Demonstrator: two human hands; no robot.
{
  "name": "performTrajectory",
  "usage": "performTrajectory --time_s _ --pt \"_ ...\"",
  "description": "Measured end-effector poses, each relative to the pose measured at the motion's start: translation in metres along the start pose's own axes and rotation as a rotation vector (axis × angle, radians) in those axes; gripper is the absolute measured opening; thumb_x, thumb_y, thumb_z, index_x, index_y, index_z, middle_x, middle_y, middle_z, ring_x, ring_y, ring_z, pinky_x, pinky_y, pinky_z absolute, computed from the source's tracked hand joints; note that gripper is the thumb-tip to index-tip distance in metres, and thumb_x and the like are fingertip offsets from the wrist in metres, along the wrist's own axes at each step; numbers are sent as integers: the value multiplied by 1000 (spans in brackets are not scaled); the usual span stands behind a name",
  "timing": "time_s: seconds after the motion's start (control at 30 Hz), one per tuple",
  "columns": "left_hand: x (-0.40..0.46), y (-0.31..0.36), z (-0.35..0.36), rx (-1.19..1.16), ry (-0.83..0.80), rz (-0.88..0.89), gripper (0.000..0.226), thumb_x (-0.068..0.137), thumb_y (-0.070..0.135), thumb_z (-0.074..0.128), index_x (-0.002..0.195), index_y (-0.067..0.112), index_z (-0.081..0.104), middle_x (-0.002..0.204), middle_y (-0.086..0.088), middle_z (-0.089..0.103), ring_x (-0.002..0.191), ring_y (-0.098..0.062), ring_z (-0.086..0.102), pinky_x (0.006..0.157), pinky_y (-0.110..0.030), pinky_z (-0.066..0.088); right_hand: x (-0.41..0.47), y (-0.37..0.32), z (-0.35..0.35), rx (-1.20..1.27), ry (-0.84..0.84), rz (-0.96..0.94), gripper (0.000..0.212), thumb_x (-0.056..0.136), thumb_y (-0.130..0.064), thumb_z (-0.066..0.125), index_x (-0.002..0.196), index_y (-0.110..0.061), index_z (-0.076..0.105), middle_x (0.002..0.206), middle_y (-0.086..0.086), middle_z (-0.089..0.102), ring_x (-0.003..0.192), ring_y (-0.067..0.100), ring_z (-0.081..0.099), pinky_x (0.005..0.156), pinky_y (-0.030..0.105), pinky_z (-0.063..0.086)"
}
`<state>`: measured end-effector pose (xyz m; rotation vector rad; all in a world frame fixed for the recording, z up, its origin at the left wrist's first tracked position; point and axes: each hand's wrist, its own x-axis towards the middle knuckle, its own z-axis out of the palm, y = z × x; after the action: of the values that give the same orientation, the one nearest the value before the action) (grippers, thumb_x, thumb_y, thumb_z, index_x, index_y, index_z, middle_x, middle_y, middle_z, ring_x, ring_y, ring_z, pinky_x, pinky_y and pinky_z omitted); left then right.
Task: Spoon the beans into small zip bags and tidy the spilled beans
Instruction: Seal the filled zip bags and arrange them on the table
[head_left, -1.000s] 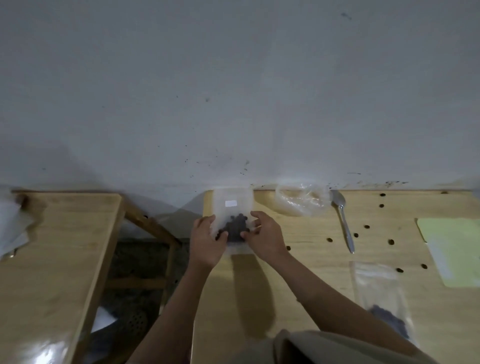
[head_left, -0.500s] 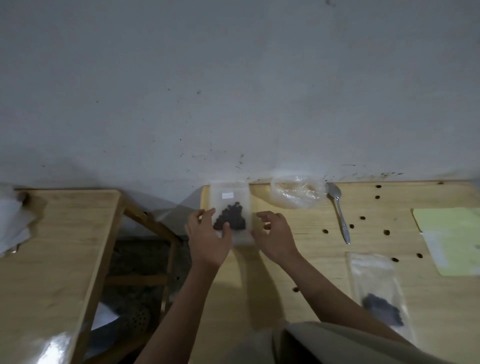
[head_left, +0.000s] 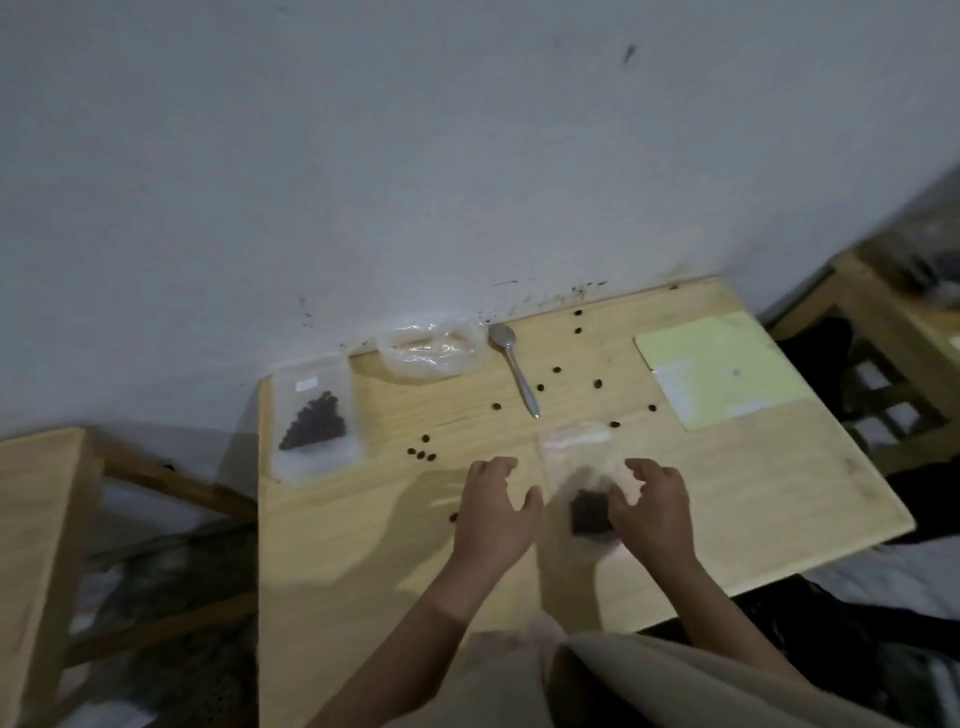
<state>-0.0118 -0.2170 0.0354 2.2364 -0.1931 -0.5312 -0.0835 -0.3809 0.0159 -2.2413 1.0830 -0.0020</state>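
While my left hand (head_left: 496, 519) hovers spread and right fingers (head_left: 621, 506) pinch the clear, blurred, bean-filled zip bag (head_left: 584, 488), I risk spilling through an unsealed top.

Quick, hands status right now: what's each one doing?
Left hand: open, empty, beside the second zip bag.
Right hand: fingers curled at that bag's edge; grip cannot be told.

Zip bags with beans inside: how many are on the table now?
2. One zip bag lies at the table's far left corner; the other zip bag lies blurred between the left hand and right hand.
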Motion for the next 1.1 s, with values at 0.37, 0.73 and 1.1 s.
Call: performTrajectory --time_s 0.37,0.73,1.1 --pt "11 25 75 13 -116 -253 55 90 22 61 140 16 40 134 -7 48 116 -20 53 93 -26 43 37 41 -12 51 -274 -6 47 85 -19 63 130 -9 50 116 15 59 96 27 61 69 24 44" --pt "27 64 85 -616 47 -228 52 83 -7 64 129 14 52 105 -4 68 99 -17 64 77 -27 55 94 59 -66 366 -299 -91 29 81 -15 70 108 -21 61 90 -1 60 66 11 55 59 18 46" --pt "55 113 97 -840 51 -191 52 85 -13 56 123 22 54 97 2 74 93 -18 70 69 -29 58 238 111 -108 -24 26 50 30 84 -20 59 110 -7 64 109 18 61 97 37 59 78 39 48"
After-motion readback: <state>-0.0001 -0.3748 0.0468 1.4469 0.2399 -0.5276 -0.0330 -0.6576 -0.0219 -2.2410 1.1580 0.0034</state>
